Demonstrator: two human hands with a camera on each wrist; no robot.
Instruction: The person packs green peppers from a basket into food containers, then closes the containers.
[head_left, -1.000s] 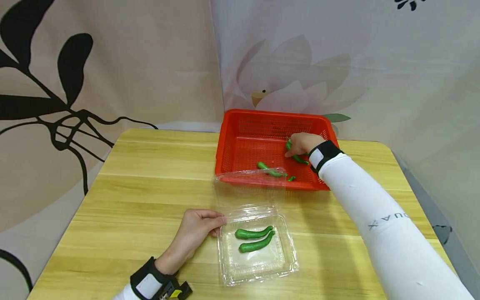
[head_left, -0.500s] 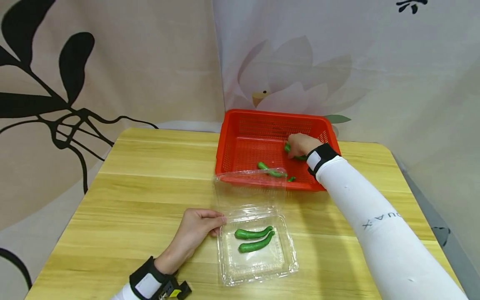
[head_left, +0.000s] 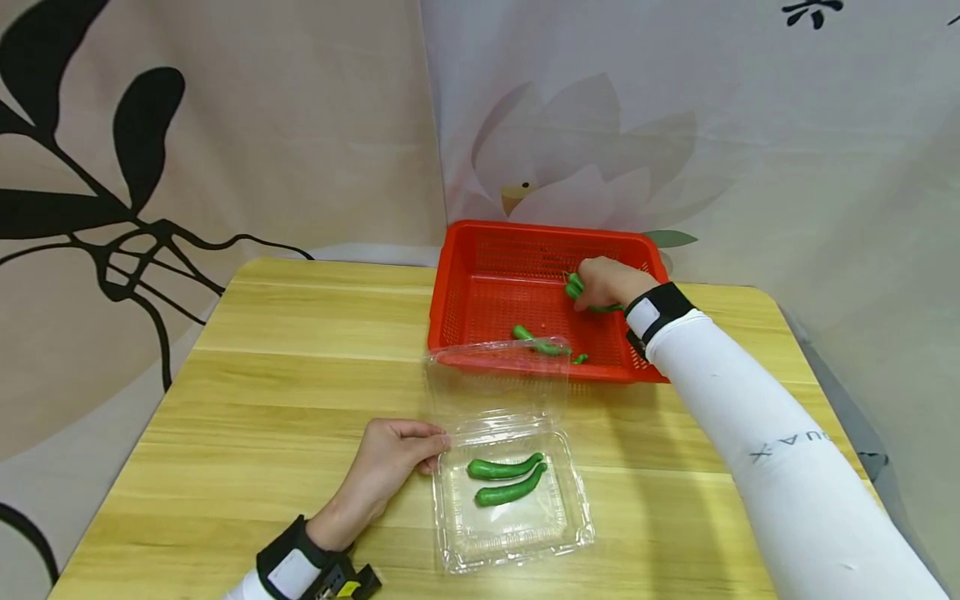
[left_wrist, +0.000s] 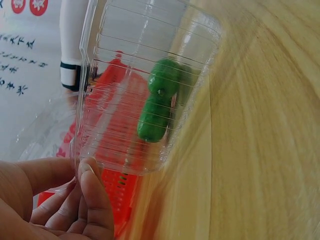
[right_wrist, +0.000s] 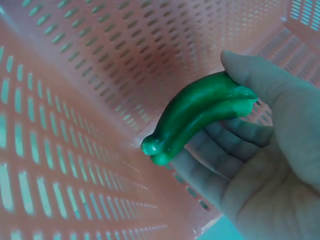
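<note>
My left hand (head_left: 390, 458) pinches the left edge of an open clear plastic clamshell box (head_left: 517, 537) between thumb and fingers. Inside that box, two curved green chili peppers (head_left: 510, 494) lie side by side. In the left wrist view the peppers (left_wrist: 159, 102) show through the clear plastic. Over the right part of a red basket (head_left: 555, 231), my right hand (head_left: 606, 282) grips green chili peppers. Seen from the right wrist, what looks like two peppers (right_wrist: 200, 110) lie together between thumb and fingers.
Another green pepper (head_left: 528, 335) lies at the basket's front, partly behind the raised clear lid (head_left: 495, 392). A small green piece (head_left: 581, 359) is beside it. The wooden table (head_left: 315, 350) ends at a fabric backdrop (head_left: 300, 125).
Over the last second my right hand has gathered the peppers into its grip and risen slightly within the basket. My left hand and the clamshell box have stayed in place.
</note>
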